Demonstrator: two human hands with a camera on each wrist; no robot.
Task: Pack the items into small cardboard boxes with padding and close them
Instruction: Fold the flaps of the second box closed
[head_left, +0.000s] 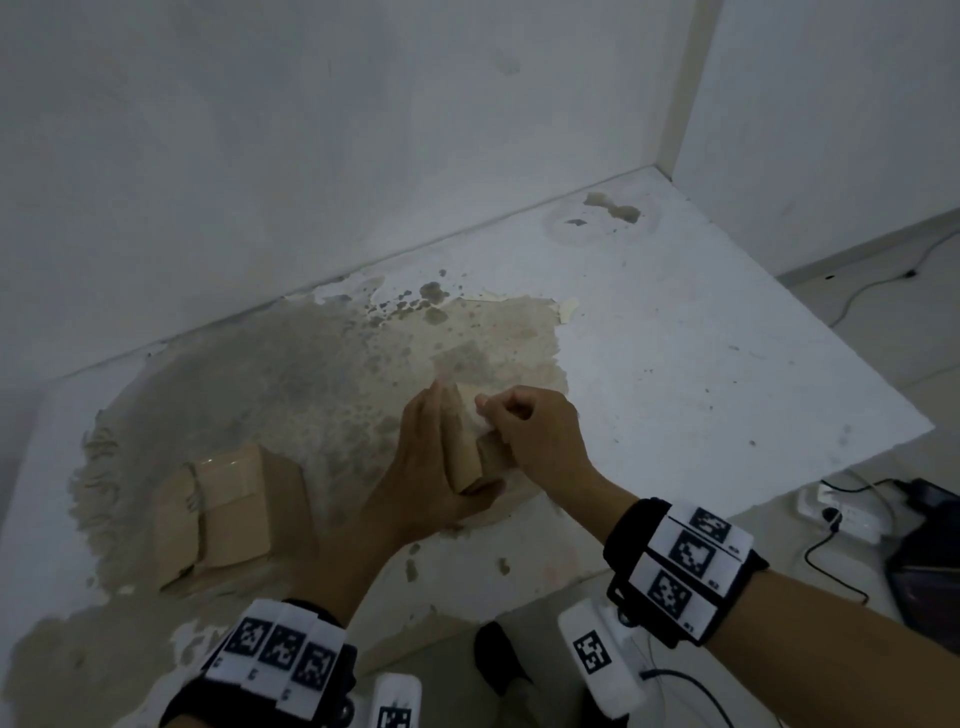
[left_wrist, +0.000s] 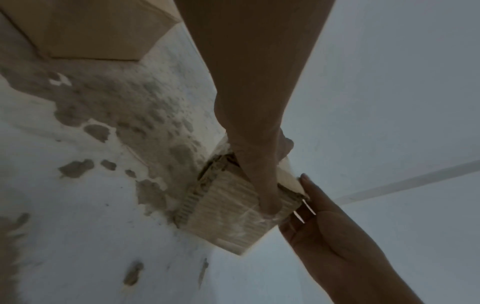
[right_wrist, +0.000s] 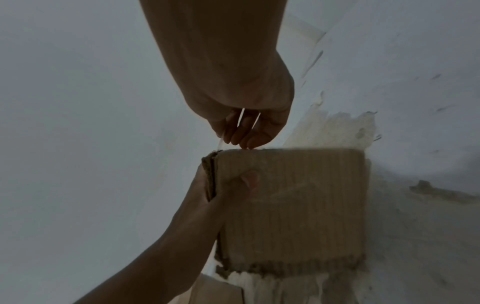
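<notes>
A small cardboard box (head_left: 470, 462) stands on the worn table, gripped by my left hand (head_left: 436, 457); its fingers lie along the left side and its thumb is on the near face. In the right wrist view the left thumb (right_wrist: 249, 179) presses the box's corrugated face (right_wrist: 298, 205). My right hand (head_left: 535, 431) is at the box's top right edge with curled fingers, pinching a pale white strip (head_left: 482, 415), padding or tape, I cannot tell which. In the left wrist view the strip (left_wrist: 288, 178) sticks out at the top of the box (left_wrist: 228, 211). What is inside the box is hidden.
A larger closed cardboard box (head_left: 228, 509) lies to the left on the white table (head_left: 701, 364), whose paint has peeled to a brown patch. A wall runs close behind. On the floor at right are a power strip (head_left: 841, 514), cables and a dark bag (head_left: 930, 551).
</notes>
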